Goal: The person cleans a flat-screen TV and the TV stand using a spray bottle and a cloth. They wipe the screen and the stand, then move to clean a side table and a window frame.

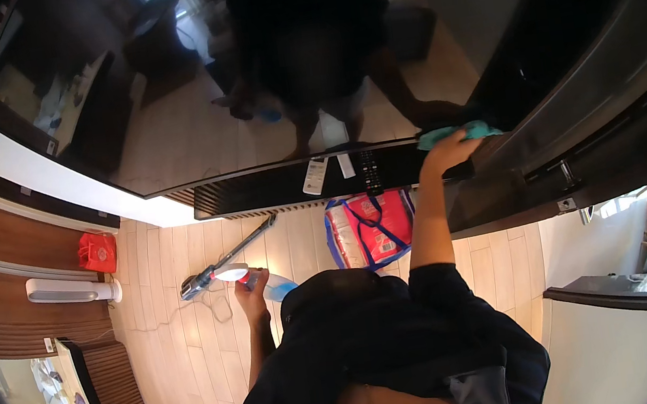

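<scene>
A green cloth (461, 133) is pressed by my right hand (450, 151) against the lower right edge of a large glossy black television screen (291, 53). My left hand (252, 291) grips the neck of a spray bottle (278, 287) with a white and red trigger head and blue liquid inside. Below the screen runs a black shelf (255, 191). On it lie a white remote control (315, 176), a smaller white remote (346, 165) and a black remote control (370, 171). The screen mirrors my body and the room.
A pink and blue bag (372, 226) stands on the wooden floor under the shelf. A stick vacuum cleaner (227, 260) lies to the left, its thin cord nearby. Further left are a red bag (97, 253) and a white tower fan (74, 290). A dark cabinet (506, 193) flanks my right arm.
</scene>
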A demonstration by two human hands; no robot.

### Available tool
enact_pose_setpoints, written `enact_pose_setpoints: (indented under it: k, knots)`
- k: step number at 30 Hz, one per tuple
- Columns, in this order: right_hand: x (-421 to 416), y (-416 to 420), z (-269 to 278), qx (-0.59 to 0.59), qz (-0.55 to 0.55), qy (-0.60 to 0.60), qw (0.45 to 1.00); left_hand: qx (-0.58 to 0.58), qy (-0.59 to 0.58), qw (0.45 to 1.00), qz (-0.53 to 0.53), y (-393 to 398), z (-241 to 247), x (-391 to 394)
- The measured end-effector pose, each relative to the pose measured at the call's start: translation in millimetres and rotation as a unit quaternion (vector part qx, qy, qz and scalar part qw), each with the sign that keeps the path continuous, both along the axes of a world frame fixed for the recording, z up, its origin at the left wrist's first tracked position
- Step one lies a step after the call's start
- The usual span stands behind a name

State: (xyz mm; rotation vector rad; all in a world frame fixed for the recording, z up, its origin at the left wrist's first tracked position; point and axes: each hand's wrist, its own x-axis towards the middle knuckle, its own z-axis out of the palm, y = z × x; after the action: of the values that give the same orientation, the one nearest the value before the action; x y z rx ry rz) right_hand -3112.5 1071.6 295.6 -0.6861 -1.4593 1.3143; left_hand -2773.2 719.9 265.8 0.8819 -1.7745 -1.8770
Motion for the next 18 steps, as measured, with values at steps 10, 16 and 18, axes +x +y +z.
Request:
enact_pose_setpoints:
  k: [10, 16, 18]
  knots:
    - [191, -168, -55, 0.172, 0.777, -0.083, 0.600, -0.010, -0.010, 0.999, -0.053, -30, 4, 5]
    - [196, -193, -79, 0.238, 0.798, -0.125, 0.540, -0.154, -0.004, 0.986, -0.060, -44, -26, 30]
    - [186, -181, -94, 0.286, 0.779, -0.170, 0.532, -0.054, -0.022, 0.998, -0.033, -46, -37, 41]
